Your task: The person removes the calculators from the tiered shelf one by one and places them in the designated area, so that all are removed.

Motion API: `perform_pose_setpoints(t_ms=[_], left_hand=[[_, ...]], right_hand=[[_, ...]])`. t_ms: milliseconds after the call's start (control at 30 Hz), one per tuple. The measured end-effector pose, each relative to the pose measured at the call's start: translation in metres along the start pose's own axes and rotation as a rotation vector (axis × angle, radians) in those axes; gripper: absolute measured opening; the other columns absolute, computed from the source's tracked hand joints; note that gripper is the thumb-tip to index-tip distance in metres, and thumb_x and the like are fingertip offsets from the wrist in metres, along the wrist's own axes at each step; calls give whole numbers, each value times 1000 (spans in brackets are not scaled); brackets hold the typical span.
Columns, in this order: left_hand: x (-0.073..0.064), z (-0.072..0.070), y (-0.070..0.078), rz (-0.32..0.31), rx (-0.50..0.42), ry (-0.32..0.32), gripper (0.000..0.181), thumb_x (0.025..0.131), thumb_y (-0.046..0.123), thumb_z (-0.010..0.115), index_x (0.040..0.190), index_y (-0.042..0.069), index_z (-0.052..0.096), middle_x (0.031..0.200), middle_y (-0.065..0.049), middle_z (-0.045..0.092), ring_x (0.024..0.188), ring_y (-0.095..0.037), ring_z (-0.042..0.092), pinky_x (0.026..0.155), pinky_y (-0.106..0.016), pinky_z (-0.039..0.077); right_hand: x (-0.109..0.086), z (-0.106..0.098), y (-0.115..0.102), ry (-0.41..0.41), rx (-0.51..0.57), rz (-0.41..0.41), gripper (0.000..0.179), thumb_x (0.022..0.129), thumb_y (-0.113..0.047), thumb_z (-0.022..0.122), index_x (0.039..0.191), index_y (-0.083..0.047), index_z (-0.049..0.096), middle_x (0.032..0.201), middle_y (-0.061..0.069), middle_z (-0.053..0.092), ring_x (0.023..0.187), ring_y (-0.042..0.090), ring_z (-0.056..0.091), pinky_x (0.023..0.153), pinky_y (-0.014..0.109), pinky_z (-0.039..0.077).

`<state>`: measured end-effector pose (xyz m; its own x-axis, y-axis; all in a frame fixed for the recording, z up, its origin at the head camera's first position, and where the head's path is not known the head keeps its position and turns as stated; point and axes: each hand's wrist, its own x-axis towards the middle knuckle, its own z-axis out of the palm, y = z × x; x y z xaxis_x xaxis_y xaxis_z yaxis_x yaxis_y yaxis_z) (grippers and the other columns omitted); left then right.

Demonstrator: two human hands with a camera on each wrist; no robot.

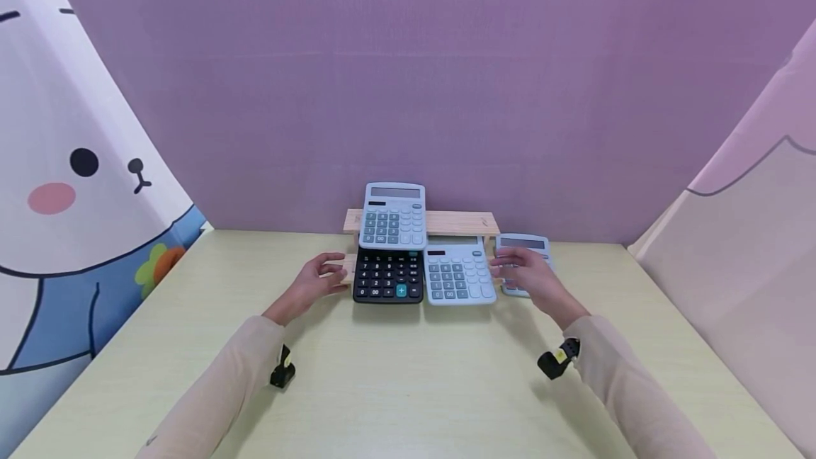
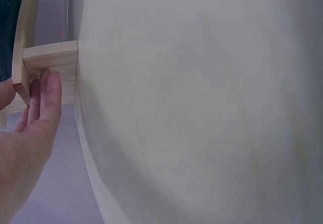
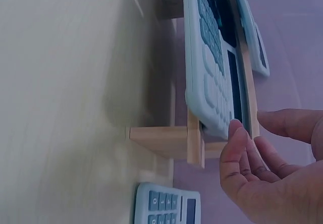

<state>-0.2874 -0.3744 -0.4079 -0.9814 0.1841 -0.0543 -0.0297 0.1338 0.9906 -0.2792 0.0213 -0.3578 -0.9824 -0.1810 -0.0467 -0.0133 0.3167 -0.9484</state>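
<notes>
My left hand point(image 1: 314, 280) is at the left end of a two-tier wooden shelf point(image 1: 462, 222). In the left wrist view its fingers reach under the lower board point(image 2: 20, 67), with the thumb on the other side. Beside the shelf's right end is my right hand point(image 1: 525, 275), thumb and bent fingers apart. Its fingertips overlap the edge of a light blue calculator point(image 1: 455, 275) on the lower tier. A black calculator point(image 1: 387, 278) stands to the left of that one. Above it, another light blue calculator point(image 1: 393, 217) leans on the upper board.
A further light blue calculator point(image 1: 524, 241) lies right of the shelf, partly behind my right hand. The pale tabletop point(image 1: 408, 374) meets a purple backdrop point(image 1: 408, 91) behind the shelf. A printed cartoon cloth point(image 1: 76, 268) borders the left side, and a pale cloth point(image 1: 733, 268) the right.
</notes>
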Motion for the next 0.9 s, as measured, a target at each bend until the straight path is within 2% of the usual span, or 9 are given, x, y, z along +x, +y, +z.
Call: perform_pose_setpoints(t_ms=[167, 400, 667, 900], left_hand=[[0, 0, 0, -7, 2, 9, 52, 93, 2, 49, 139, -3, 26, 127, -31, 41, 111, -37, 51, 95, -42, 51], [1, 0, -1, -9, 12, 10, 51, 92, 2, 49, 138, -2, 27, 127, -30, 42, 109, -34, 54, 94, -41, 52], [-1, 1, 0, -4, 11, 6, 51, 93, 3, 49, 138, -2, 27, 127, -30, 42, 110, -35, 53, 95, -42, 51], [-2, 1, 1, -7, 11, 11, 51, 93, 3, 49, 138, -2, 27, 126, -30, 42, 109, -35, 53, 95, -42, 50]], right_hand=[[1, 8, -9, -28, -8, -19, 46, 87, 2, 53, 130, 7, 39, 125, 27, 50, 94, 16, 60, 91, 42, 53], [4, 20, -19, -57, -21, -21, 42, 89, -2, 53, 129, 5, 41, 125, 25, 51, 93, 15, 60, 77, 27, 54], [14, 36, -23, -85, 24, -5, 44, 89, -2, 54, 130, 3, 41, 125, 24, 51, 99, 24, 60, 78, 28, 54], [25, 51, -28, -84, 103, 44, 44, 87, -1, 55, 129, 2, 42, 125, 22, 52, 100, 24, 60, 85, 33, 54]])
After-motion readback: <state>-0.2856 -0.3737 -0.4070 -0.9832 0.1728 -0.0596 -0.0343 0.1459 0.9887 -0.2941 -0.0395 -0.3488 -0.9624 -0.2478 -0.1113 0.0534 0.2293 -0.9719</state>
